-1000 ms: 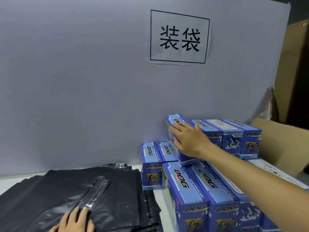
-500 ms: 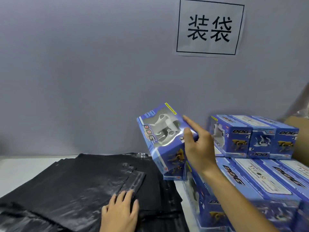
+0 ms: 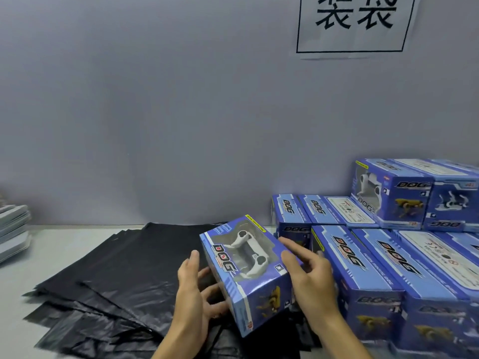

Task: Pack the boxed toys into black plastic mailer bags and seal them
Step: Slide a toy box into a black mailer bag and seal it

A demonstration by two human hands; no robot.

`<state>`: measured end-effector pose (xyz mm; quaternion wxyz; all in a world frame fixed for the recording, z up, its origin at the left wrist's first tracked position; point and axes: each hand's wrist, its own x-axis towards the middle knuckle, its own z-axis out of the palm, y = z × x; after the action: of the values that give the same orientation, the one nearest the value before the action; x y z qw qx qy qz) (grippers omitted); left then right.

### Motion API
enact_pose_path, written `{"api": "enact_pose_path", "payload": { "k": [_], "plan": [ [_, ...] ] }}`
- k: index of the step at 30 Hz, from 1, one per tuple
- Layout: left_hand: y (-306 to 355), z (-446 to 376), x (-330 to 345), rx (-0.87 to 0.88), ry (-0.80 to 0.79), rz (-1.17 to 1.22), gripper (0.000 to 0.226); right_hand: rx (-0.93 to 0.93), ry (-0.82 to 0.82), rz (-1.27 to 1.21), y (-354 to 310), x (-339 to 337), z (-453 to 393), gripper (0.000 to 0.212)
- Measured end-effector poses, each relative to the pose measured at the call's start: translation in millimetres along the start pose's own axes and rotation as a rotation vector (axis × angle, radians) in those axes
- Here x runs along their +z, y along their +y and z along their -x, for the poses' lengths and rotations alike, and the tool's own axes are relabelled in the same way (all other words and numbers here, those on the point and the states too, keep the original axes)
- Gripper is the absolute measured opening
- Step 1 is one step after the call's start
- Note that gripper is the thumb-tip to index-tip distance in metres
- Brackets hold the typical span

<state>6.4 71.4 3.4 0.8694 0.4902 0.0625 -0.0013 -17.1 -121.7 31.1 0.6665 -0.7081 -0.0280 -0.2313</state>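
Head view, looking forward and down at a pale counter (image 3: pixel 64 255) set against a plain grey wall (image 3: pixel 155 112).

Lower centre of the frame: a blue toy dog box (image 3: pixel 248 273), tilted, its clear window facing up and showing a white robot dog, the word "DOG" printed beside the window, a yellow dog pictured on the near end. Held between both hands above a fanned pile of black plastic mailer bags (image 3: pixel 124 275), which spreads flat across the lower left and centre of the counter.

Left hand (image 3: pixel 193 294) at the left side of the box, thumb raised along the box's upper left edge, fingers curled beneath it: grip grasping the box. Right hand (image 3: pixel 308 278) at the right side of the box, thumb laid on its top right edge, index finger stretched out along the far right edge, remaining fingers hidden behind the box; grip there also reads as holding the box.

Right side of the frame: a stack of matching blue toy dog boxes (image 3: pixel 388 268), a lower layer lying flat and more boxes on top toward the far right.

Upper right: a white paper sign (image 3: pixel 355 24) on the wall, black characters inside a black border, cut off by the top edge.

Far left edge: a stack of flat grey items (image 3: pixel 13 231), too blurred to identify.
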Motion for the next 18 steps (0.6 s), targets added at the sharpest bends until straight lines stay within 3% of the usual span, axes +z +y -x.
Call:
{"api": "enact_pose_path", "payload": {
  "k": [3,7,10,14,16,18],
  "plan": [
    [4,2,-1,-0.003,-0.074,-0.069,0.07,0.012,-0.08,-0.081,-2,-3,6,0.027],
    [14,0,-6,0.076,-0.163,-0.034,0.066,-0.013,-0.115,-0.175,-5,6,13,0.03],
    [17,1,-7,0.12,-0.063,0.042,0.064,-0.05,-0.024,-0.203,-3,10,12,0.04],
    [9,0,-3,0.166,0.004,0.204,0.05,0.156,-0.112,-0.413,7,18,11,0.058],
    [4,3,1,0.15,-0.066,0.241,0.052,0.193,-0.136,-0.49,13,21,10,0.068],
    [1,5,4,0.121,-0.144,0.213,0.05,0.199,-0.055,-0.476,17,19,8,0.068]
  ]
}}
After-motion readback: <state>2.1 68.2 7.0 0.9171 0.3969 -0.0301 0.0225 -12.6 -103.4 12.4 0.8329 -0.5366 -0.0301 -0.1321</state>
